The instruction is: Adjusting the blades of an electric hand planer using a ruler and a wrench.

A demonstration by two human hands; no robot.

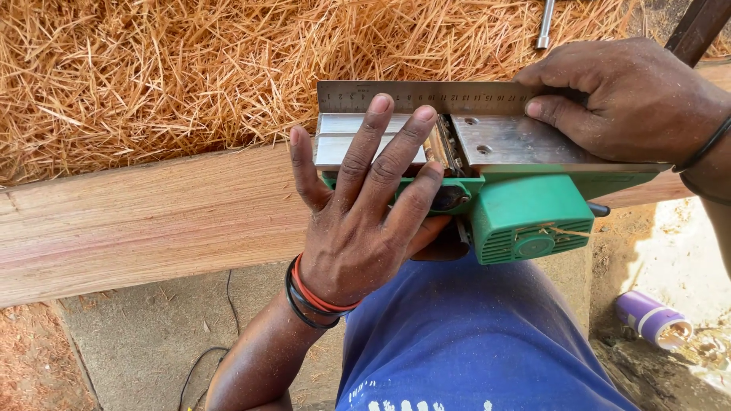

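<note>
planer: green electric hand planer (pixel 525 217) turned upside down, its bright metal sole plates facing up; it rests on the wooden plank (pixel 152 221), just in front of the person's lap.
sole plates: two flat aluminium sections with the cutter drum slot between them, near the middle of the tool.
steel ruler (pixel 426 97): laid along the far edge of the sole, graduated face up, spanning both plates.
left hand (pixel 358 221): open, fingers spread and flat; fingertips press on the front sole plate and the ruler's near edge, palm over the green housing.
right hand (pixel 624 95): partly curled, fingers bearing down on the ruler's right end and the rear sole plate; it grips nothing fully.
wristbands: black and orange bands (pixel 312 297) on the left wrist, a thin black band (pixel 704 148) on the right wrist.
plank: long pale board with reddish streaks, running left to right under the planer.
shavings (pixel 152 68): deep heap of straw-coloured wood shavings behind the plank.
cable (pixel 202 365): black cord on the concrete floor below the plank.
purple tube (pixel 651 318): cylindrical container lying on its side on the ground at lower right.
metal rod (pixel 546 23): short bright bar in the shavings at the top edge.
clothing: blue garment (pixel 472 342) covering the lap.
</note>
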